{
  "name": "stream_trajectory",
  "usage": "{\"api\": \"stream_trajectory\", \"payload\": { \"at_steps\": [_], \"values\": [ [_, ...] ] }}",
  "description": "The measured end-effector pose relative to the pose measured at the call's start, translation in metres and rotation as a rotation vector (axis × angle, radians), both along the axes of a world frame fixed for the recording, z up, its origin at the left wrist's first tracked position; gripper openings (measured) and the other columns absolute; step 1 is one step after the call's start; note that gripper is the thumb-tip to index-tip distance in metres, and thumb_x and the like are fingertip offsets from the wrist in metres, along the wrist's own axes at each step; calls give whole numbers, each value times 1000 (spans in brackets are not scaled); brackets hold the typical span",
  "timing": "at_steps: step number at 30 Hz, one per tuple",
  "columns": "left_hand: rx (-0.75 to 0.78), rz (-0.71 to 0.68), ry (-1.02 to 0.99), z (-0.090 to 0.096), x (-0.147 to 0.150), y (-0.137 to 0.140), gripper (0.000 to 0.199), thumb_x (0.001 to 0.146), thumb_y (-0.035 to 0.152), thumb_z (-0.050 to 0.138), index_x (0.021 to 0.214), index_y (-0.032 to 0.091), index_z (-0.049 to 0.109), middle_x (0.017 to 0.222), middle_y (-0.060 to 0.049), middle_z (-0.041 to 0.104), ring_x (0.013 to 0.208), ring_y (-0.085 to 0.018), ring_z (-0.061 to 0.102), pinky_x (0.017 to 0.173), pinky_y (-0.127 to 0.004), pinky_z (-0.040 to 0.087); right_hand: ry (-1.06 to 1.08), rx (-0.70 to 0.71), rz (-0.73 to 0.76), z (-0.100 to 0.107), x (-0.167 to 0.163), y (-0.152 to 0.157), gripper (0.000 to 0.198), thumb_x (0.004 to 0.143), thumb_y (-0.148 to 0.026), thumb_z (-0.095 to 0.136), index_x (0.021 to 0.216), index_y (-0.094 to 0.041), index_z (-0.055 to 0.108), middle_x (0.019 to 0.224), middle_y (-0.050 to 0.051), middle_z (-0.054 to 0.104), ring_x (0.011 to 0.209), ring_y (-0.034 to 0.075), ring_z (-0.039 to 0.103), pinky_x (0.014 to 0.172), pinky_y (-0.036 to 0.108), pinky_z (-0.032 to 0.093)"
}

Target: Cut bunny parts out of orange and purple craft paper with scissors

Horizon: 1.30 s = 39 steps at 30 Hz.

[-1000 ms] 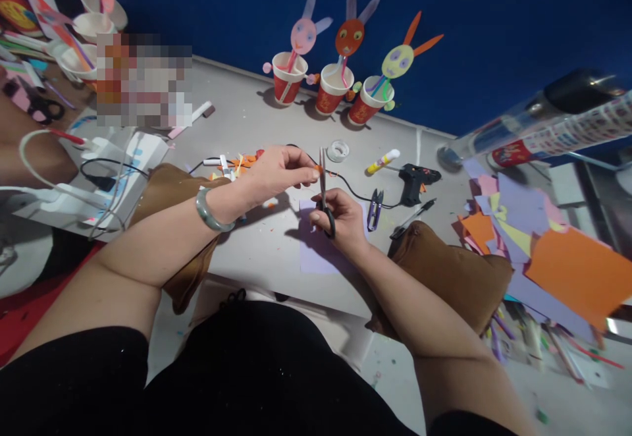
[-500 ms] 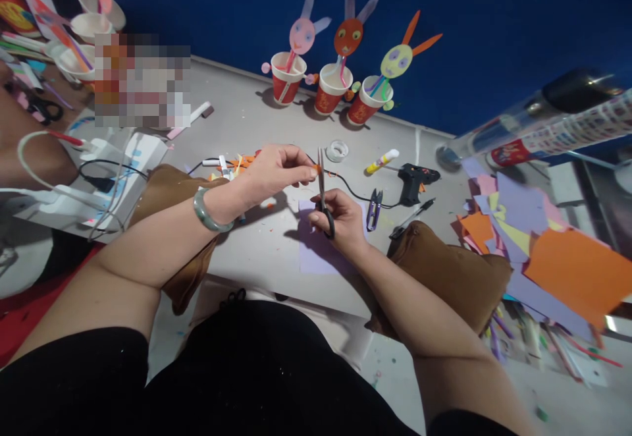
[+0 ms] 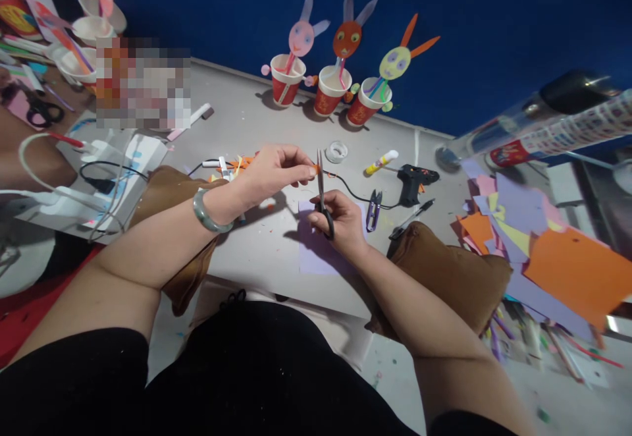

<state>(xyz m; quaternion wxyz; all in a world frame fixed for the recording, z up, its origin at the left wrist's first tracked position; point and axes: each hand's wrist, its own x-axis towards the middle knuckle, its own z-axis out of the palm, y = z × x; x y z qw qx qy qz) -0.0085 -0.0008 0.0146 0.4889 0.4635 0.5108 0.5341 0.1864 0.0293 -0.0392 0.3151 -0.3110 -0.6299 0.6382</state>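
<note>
Orange scrap (image 3: 315, 169) juts from the left hand (image 3: 276, 170) beside scissors (image 3: 322, 189).

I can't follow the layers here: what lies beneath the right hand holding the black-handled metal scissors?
A flat lilac paper sheet on the pale grey table. The right hand and scissors cover part of it; anything there cannot be seen.

No readable text; gold markings (image 3: 326, 105) on red paper cups (image 3: 338, 95) too small.

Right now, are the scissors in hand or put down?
In hand: the right hand holds the scissors by the handle, blades beside an orange bit in the left hand.
</note>
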Motion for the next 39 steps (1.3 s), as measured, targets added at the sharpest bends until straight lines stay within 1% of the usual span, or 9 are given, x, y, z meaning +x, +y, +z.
{"api": "stream_trajectory", "payload": {
  "at_steps": [9,16,23,29,35,39],
  "values": [
    [-9,-17,60,0,0,0,9,77,21,74,75,14,71,68,-2,69,66,-10,62,65,-23,49,-7,1,25,-1,0,1,53,64,-54,94,87,-22,59,54,-9,62,42,8,51,44,22,40],
    [-25,-18,92,2,1,-1,7,77,20,73,74,14,71,67,-2,69,65,-10,61,63,-24,48,38,3,28,-1,-1,1,49,64,-48,95,87,-22,60,55,-8,63,42,7,51,45,21,39],
    [-10,-20,90,2,-1,-1,8,76,21,74,74,14,70,66,-2,67,64,-10,60,62,-24,47,1,25,27,2,0,1,51,65,-54,93,87,-23,59,54,-8,61,41,8,50,44,21,40],
    [-21,-12,85,5,0,-2,7,78,18,72,74,14,69,67,-2,68,66,-10,61,66,-24,49,-9,25,10,2,1,0,52,64,-55,93,87,-23,60,53,-8,59,42,8,49,43,22,38],
    [-5,-12,81,2,-1,-1,7,78,20,73,75,14,70,68,-2,69,66,-10,62,66,-24,49,-20,42,6,1,1,0,52,65,-58,91,87,-23,60,53,-9,59,42,8,48,43,22,37],
    [11,1,72,3,-2,-1,8,78,20,73,75,14,71,67,-2,69,65,-10,61,65,-23,50,-7,47,6,0,1,0,51,66,-56,92,87,-23,60,52,-9,57,42,8,49,44,22,37]
  ]
}}
